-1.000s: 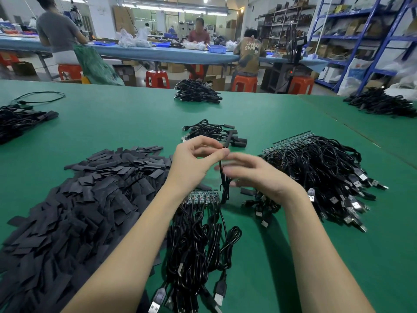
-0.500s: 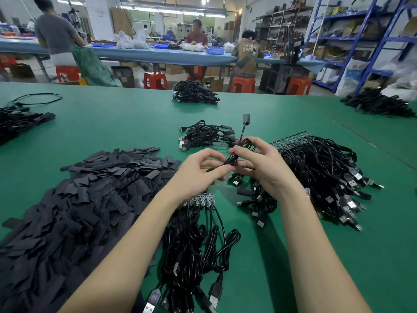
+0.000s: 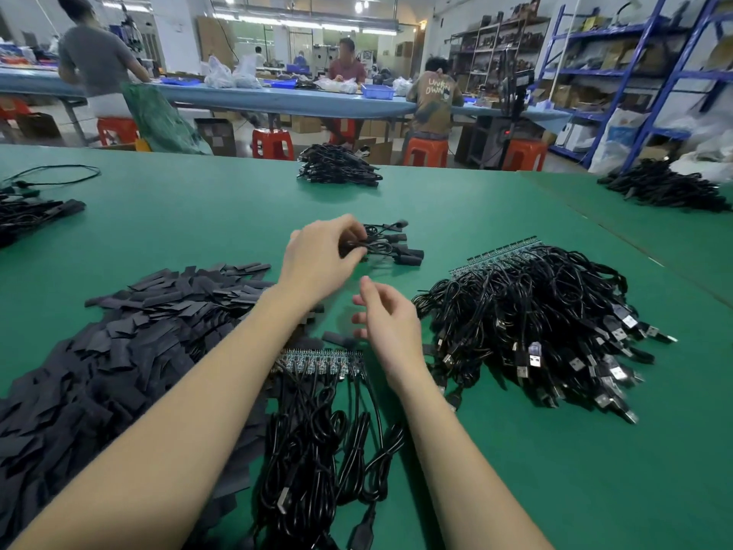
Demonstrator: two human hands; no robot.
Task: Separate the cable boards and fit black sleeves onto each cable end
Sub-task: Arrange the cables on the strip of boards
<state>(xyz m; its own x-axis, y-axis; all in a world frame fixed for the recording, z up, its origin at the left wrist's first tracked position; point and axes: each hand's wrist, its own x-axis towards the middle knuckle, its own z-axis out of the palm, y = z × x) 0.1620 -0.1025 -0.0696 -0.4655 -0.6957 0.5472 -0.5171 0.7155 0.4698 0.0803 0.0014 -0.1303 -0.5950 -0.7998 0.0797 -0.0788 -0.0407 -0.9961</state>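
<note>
My left hand (image 3: 321, 258) reaches forward and pinches a black cable at the small pile of sleeved cables (image 3: 390, 246) on the green table (image 3: 198, 216). My right hand (image 3: 386, 325) hovers nearer to me, fingers loosely curled, holding nothing. Below it lies a strip of small circuit boards (image 3: 317, 361) with black USB cables (image 3: 317, 450) running toward me. A large heap of flat black sleeves (image 3: 99, 351) lies at the left. A big bundle of cables on a board strip (image 3: 535, 319) sits at the right.
More cable piles lie at the table's far middle (image 3: 337, 170), far right (image 3: 662, 186) and far left (image 3: 27, 212). Behind the table, people sit at a blue workbench (image 3: 277, 99) with red stools (image 3: 273, 142); blue shelving (image 3: 634, 73) stands at the right.
My left hand has carried the sleeved cable forward to the small pile. My right hand has let go of it and drawn back toward me.
</note>
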